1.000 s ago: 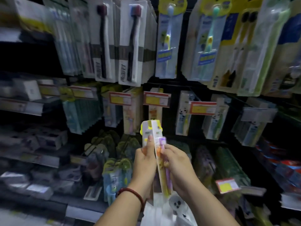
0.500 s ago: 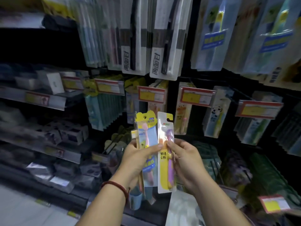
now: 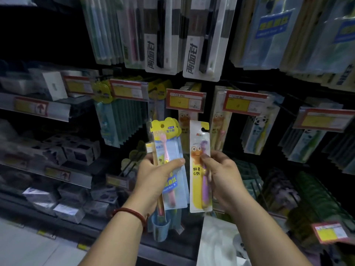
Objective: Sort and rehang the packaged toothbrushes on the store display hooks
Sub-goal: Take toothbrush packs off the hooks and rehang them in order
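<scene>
Left hand (image 3: 155,179) grips packs (image 3: 170,143), right hand (image 3: 224,175) pack (image 3: 197,181)

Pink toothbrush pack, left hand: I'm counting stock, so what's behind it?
A second pack peeks out on its left, showing white bristles and a tan handle. The left hand and pink pack cover the rest.

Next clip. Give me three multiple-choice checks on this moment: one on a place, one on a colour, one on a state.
1. Where is the purple toothbrush pack? A on a hook; B in the right hand; C on the floor.
2. What colour is the toothbrush in the front pack in the left hand? A green; B black; C pink.
3. What is the left hand doing? A gripping packs; B hanging empty; C pressing a shelf.
Answers: B, its thumb pinches it; C, a pink handle shows; A, its thumb curls across them.
</scene>
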Demonstrator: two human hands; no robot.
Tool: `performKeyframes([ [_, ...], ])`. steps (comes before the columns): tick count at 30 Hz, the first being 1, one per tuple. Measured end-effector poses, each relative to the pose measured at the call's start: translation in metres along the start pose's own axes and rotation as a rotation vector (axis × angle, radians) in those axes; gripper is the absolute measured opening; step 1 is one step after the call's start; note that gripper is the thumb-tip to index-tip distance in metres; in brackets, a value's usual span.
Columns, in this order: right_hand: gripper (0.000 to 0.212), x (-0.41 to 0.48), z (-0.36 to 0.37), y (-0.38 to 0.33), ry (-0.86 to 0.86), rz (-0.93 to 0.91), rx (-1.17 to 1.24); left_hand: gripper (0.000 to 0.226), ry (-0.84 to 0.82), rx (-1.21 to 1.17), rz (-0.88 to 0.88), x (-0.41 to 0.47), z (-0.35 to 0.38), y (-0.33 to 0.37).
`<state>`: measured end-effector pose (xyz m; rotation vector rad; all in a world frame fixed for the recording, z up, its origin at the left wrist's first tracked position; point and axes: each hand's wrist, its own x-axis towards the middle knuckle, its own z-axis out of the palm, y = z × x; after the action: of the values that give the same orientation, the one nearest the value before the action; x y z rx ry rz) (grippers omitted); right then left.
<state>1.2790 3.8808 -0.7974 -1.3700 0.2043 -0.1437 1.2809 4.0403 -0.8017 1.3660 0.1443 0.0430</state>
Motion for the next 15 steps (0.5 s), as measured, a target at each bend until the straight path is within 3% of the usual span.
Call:
performKeyframes([
  [6,0.009,0.008,-0.023,-0.001,0.155,-0.188,-0.176,0.032,-0.008,0.134,0.100,0.013,0.010,-0.006],
  [15,0.008,0.005,-0.067,-0.011,0.312,-0.272,-0.183,0.043,-0.065,0.193,0.114,0.000,0.060,-0.017],
])
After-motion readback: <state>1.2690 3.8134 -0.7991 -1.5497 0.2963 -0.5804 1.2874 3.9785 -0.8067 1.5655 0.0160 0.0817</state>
